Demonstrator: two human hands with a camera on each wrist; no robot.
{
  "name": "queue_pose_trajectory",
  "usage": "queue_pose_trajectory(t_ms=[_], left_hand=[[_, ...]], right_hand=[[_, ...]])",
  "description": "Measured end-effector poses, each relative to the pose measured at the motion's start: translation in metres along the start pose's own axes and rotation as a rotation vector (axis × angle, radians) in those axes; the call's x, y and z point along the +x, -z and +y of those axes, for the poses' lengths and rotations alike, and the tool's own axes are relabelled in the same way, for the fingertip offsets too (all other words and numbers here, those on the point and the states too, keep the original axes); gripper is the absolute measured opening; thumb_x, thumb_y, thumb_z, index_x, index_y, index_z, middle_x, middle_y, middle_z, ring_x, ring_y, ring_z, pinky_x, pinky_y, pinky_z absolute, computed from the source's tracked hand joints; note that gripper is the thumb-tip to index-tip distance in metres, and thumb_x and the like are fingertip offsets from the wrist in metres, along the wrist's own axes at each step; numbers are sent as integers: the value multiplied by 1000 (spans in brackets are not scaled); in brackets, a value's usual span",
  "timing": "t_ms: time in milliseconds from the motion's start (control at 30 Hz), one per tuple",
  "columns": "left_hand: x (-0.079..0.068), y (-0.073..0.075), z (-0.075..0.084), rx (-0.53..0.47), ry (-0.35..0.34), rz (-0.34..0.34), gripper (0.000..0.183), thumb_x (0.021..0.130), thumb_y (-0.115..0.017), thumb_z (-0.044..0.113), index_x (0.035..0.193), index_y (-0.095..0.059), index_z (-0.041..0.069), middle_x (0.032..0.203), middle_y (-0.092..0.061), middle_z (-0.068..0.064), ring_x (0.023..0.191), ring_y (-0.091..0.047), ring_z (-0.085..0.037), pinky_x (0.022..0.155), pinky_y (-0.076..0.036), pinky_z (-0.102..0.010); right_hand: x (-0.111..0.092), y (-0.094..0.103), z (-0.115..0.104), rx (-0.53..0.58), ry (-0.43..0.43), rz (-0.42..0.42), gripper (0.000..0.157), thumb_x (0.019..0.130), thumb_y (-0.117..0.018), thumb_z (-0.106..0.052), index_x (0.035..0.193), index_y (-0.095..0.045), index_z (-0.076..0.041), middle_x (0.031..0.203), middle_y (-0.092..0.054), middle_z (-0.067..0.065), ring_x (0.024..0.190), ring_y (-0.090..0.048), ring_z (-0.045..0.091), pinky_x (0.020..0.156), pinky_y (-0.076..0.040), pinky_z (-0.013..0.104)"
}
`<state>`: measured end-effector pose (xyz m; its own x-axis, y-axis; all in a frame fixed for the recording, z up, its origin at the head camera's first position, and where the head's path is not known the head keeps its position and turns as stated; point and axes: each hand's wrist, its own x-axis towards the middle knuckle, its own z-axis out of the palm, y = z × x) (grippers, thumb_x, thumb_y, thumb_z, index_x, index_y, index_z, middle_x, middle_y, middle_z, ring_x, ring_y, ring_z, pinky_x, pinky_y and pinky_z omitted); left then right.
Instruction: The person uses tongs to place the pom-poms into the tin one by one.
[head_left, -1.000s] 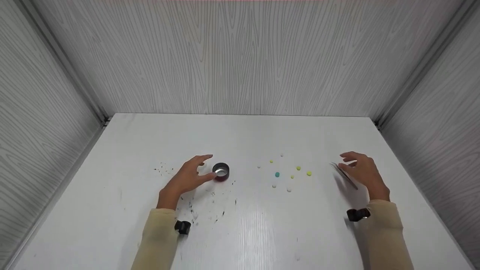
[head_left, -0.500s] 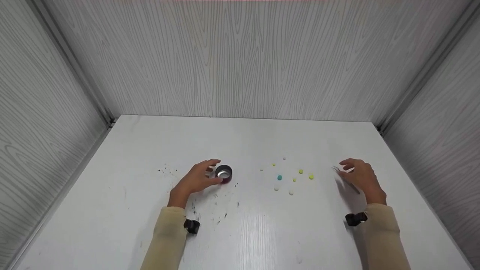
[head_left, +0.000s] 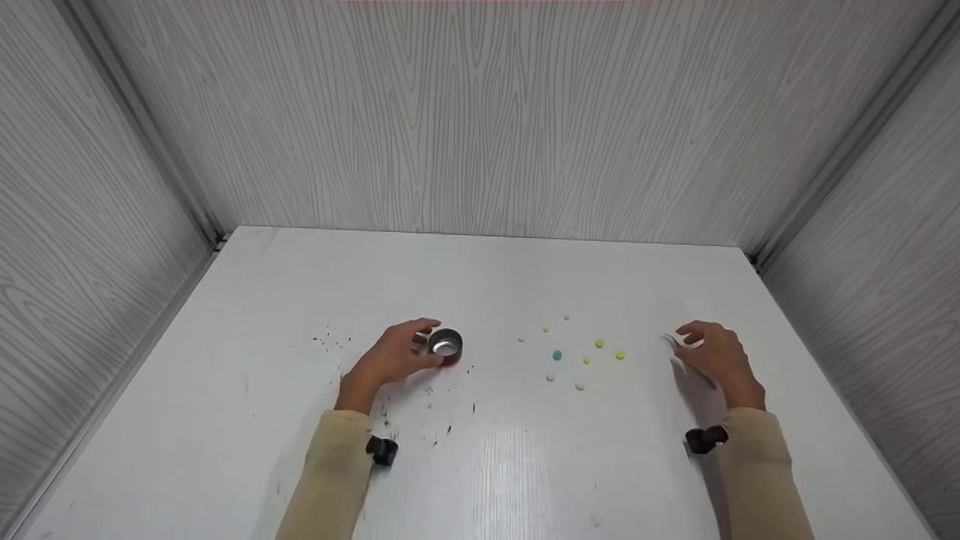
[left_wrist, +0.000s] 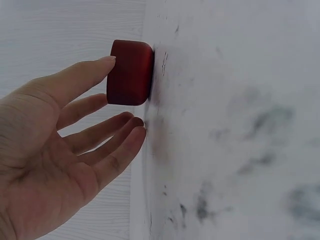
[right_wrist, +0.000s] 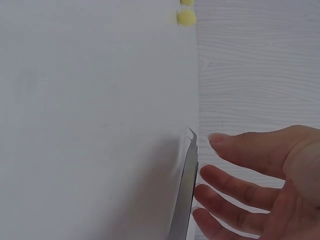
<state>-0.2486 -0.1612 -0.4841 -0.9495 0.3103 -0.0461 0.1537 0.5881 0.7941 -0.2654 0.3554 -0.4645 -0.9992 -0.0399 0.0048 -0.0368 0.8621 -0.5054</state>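
A small red cup (head_left: 447,354) with a dark rim and a silvery inside stands upright on the white table. My left hand (head_left: 394,354) has its thumb and index finger round opposite sides of it. The left wrist view shows the thumb at the rim of the red cup (left_wrist: 131,72) and the index fingertip partly behind it, while the other fingers stay off it. A pair of metal tweezers (right_wrist: 184,200) with bent tips lies beside my right hand (head_left: 720,360). In the right wrist view the thumb is apart from the tweezers, and the other fingertips lie close along their side.
Between the hands lie several small round pieces: a teal one (head_left: 557,355), several yellow ones (head_left: 619,355) and several white ones (head_left: 580,387). Dark specks (head_left: 449,430) mark the table around the left hand. Grey wood-grain panels (head_left: 480,112) enclose the back and sides.
My left hand has moved right, bringing thumb and index finger closer about the cup. My right hand has drawn slightly left toward the tweezers. The whole view has shifted a little.
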Motion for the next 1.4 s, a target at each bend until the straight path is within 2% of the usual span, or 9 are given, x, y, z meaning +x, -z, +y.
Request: queue_pose_trajectory(t_ms=[300,567,1033,1400], left_hand=[[-3,-4,-3,-27,23,9,59,94,-75,11,148,-53,4,141,-62,-21,131,-61,-39,110,-51,-52],[-7,-4,-3,-49,36,13,57,93,-76,10,146,-56,5,139,-63,-21,129,-62,-39,110,-52,-52],[2,-4,0,-29,2,6,54,95,-75,11,145,-56,4,140,-63,-21,130,-62,-39,111,-51,-51],[6,-4,0,-48,14,-11,54,95,-74,10,145,-56,4,140,-62,-22,131,-61,-40,112,-51,-50]], right_hand=[[1,-5,2,-2,-43,-39,41,97,-67,-14,132,-63,5,128,-63,35,110,-64,50,86,-55,59],[1,-8,1,-8,-59,-56,41,96,-67,-14,132,-62,5,126,-64,35,110,-64,51,86,-55,59],[5,-3,0,-23,-69,-74,39,94,-67,-11,130,-64,6,119,-68,34,97,-70,42,73,-57,45],[1,-5,-2,-65,-99,-88,37,93,-64,-7,127,-66,7,118,-69,33,99,-70,45,73,-58,47]])
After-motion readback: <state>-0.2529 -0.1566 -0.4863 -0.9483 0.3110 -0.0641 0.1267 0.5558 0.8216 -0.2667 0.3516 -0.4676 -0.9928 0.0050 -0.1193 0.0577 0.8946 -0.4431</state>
